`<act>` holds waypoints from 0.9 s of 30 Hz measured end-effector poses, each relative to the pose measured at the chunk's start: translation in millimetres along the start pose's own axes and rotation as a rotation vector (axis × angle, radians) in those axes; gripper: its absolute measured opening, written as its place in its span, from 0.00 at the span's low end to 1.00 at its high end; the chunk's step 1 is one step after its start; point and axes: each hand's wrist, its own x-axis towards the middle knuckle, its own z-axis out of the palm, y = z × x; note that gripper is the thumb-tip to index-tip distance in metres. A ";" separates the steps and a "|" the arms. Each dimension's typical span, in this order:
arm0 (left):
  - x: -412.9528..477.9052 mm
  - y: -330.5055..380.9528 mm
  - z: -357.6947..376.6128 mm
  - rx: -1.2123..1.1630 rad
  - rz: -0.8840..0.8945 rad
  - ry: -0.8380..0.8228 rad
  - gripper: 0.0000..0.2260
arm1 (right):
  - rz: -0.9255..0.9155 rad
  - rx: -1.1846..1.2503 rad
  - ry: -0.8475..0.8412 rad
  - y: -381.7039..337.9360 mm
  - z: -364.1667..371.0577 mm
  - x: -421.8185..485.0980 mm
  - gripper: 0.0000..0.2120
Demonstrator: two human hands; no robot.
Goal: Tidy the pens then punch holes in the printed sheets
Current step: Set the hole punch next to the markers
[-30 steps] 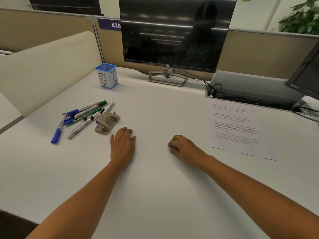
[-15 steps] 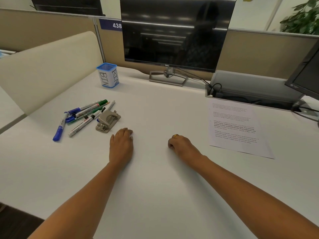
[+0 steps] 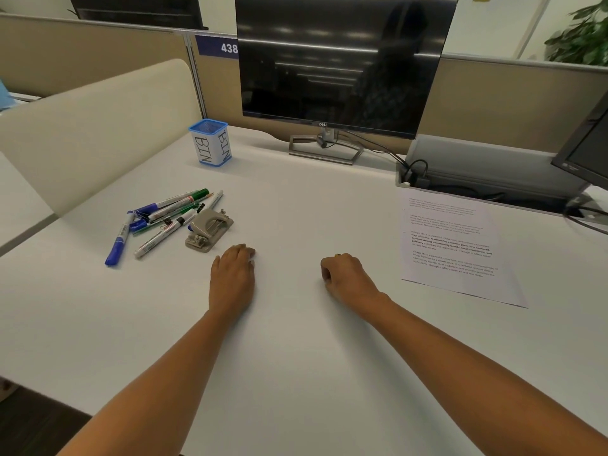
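Observation:
Several pens and markers [image 3: 164,218], blue, green and white, lie in a loose heap on the white desk [image 3: 296,357] at the left. A grey metal hole punch [image 3: 209,230] sits against the heap's right side. A blue-rimmed holder marked BIN [image 3: 210,143] stands behind them. Printed sheets [image 3: 454,248] lie flat at the right. My left hand [image 3: 233,278] rests palm down just in front of the punch, holding nothing. My right hand [image 3: 345,278] rests on the desk with fingers curled in, left of the sheets.
A dark monitor [image 3: 339,60] on a metal stand is at the back centre. A cable tray with wires [image 3: 477,179] runs behind the sheets. A second monitor [image 3: 585,153] is at the far right. A cream partition [image 3: 92,126] borders the desk's left side.
Both hands have stayed nearly still on the desk; the right hand's fingers have curled a little tighter. The view has shifted slightly.

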 end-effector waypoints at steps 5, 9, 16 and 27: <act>-5.2 -0.8 -0.4 0.000 0.010 0.012 0.15 | 0.118 0.221 0.050 7.7 -2.7 1.3 0.07; -8.7 -0.1 0.0 -0.015 0.012 0.035 0.15 | 0.407 0.521 0.078 22.6 -17.0 4.0 0.05; -9.0 5.0 0.9 -0.050 -0.046 0.038 0.14 | 0.625 1.084 0.064 47.1 -31.9 3.0 0.09; -13.0 95.2 23.5 -0.149 0.123 -0.286 0.12 | 0.692 1.381 0.039 48.3 -31.6 0.4 0.09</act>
